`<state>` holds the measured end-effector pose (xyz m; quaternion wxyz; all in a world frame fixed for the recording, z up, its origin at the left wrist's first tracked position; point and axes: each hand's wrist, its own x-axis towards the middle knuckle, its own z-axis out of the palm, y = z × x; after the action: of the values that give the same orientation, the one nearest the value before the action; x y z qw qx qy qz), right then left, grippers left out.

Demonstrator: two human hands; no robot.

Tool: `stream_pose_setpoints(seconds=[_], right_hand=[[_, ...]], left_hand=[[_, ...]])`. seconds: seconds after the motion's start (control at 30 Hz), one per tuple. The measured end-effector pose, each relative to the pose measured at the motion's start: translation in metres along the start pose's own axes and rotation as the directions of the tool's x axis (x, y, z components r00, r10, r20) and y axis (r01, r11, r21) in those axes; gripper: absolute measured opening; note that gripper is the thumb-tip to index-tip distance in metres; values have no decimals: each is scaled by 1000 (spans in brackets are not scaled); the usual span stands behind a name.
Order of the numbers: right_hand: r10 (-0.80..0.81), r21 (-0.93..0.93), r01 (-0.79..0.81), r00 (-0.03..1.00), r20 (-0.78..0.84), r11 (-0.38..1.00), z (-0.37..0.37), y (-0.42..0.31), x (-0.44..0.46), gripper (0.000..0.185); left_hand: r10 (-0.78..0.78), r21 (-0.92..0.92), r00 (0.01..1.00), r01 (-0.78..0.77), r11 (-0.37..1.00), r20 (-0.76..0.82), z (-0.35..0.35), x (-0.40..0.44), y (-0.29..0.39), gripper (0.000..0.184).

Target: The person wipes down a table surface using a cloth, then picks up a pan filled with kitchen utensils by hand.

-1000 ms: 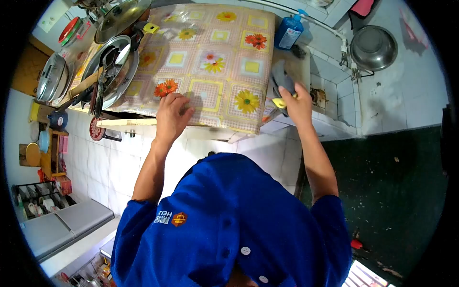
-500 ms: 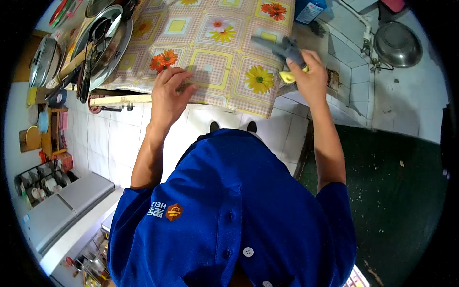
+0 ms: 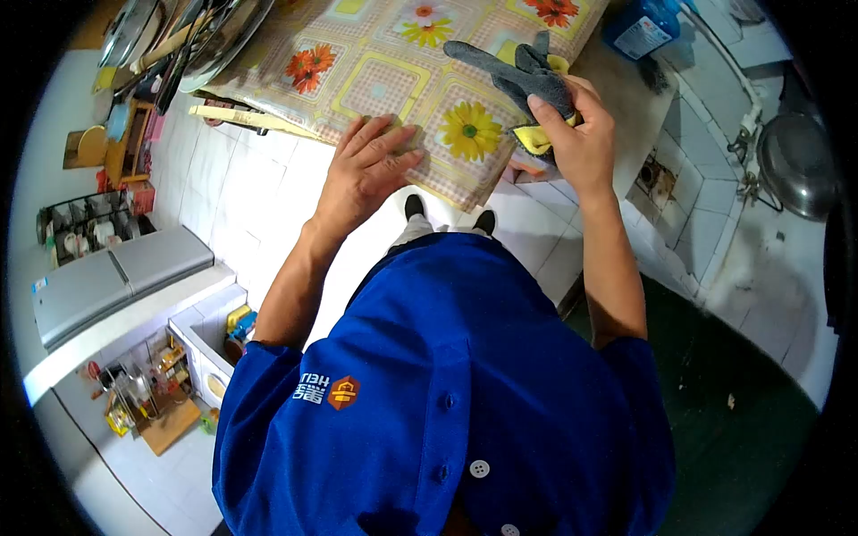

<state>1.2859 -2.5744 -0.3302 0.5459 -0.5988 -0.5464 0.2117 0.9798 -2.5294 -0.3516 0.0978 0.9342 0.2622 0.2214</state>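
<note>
My right hand [image 3: 583,143] grips a grey glove [image 3: 511,77] with a yellow cuff, fingers and thumb closed on its cuff end. The glove's grey fingers stretch out to the left above the flowered tablecloth [image 3: 384,87]. Whether it is one glove or a pair I cannot tell. At the table's near edge, my left hand [image 3: 365,179] lies with its fingers apart on the cloth, holding nothing.
Pans and utensils [image 3: 192,54] crowd the table's left end. Beyond the right corner stands a blue bottle [image 3: 642,31]. A metal wok [image 3: 798,168] hangs by the pipe at right. A grey fridge [image 3: 125,281] and a dish rack [image 3: 94,228] are at far left.
The view has turned, so the table sits tilted. My left hand has come down onto the cloth's edge, nearer the corner. The glove, blurred before, shows sharply, still in my right hand.
</note>
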Motion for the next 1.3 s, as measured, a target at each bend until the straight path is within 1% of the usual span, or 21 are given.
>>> stream_pose_setpoints(seconds=[0.07,0.13,0.2,0.3,0.37,0.4,0.43,0.5,0.57,0.63,0.67,0.73,0.83,0.87,0.9,0.97,1.03,1.1,1.13,1.23,1.3], right_hand=[[-53,-21,53,999,8,998,-1,-4,4,33],[-291,-251,276,956,-24,928,8,-7,7,34],[-429,-312,452,892,144,836,18,-14,1,39],[-490,-410,614,788,374,674,30,-14,-19,41],[-376,-380,520,839,392,765,21,-14,-25,39],[-370,-366,504,849,378,782,14,-11,-28,39],[-362,-352,486,859,363,800,8,-7,-30,38],[-226,-390,328,931,286,860,-2,8,-27,36],[-156,-484,178,984,85,857,-9,0,-5,31],[-212,-475,153,974,-75,867,-3,-15,18,30],[-254,-480,195,965,-60,855,5,-23,26,30],[-318,-510,330,941,113,795,27,-28,30,34],[-370,-541,535,843,390,649,38,-12,27,35],[-384,-527,554,831,404,645,32,-3,32,36],[-385,-522,560,826,412,644,21,8,45,36],[-139,-648,324,937,320,689,-9,38,93,36],[-116,-699,140,990,82,701,-41,71,148,34],[-256,-762,194,966,38,618,-52,65,185,32],[-264,-686,238,962,70,687,-45,57,195,29],[-492,-448,598,801,341,664,-2,55,202,21],[-450,-425,697,707,546,578,11,60,193,24]], left_hand=[[-5,17,1000,5,1000,-23,3,-3,2,50],[-40,15,999,39,999,23,2,-4,2,49],[-45,-12,999,45,999,30,-9,4,11,46],[-21,-40,999,23,999,46,-29,20,13,37],[-57,-192,988,83,978,141,-37,33,8,27],[-30,-240,996,48,970,79,-38,43,7,18],[-17,-245,998,32,969,64,-39,51,8,18],[-142,-102,966,167,981,216,-40,63,9,14],[-114,-61,977,127,990,179,-34,72,3,15],[-171,-62,976,181,982,136,-29,85,0,21],[-159,-65,979,168,984,129,-23,89,-2,21],[-115,-95,976,99,991,-187,-4,95,-9,30],[-140,30,978,146,989,-155,10,85,-7,37],[-205,-1,977,205,979,-61,9,85,-7,38],[-213,-3,975,214,977,-65,8,86,-8,38],[-162,-63,978,155,986,-130,6,88,-7,42],[-173,-30,976,170,985,-132,6,89,-7,44],[-200,-46,976,196,979,-82,3,91,-6,47],[-214,-62,974,209,976,-73,5,91,-7,49],[-212,-17,974,212,977,-81,2,96,-3,47],[-241,-15,968,240,971,-67,2,97,-1,47]])
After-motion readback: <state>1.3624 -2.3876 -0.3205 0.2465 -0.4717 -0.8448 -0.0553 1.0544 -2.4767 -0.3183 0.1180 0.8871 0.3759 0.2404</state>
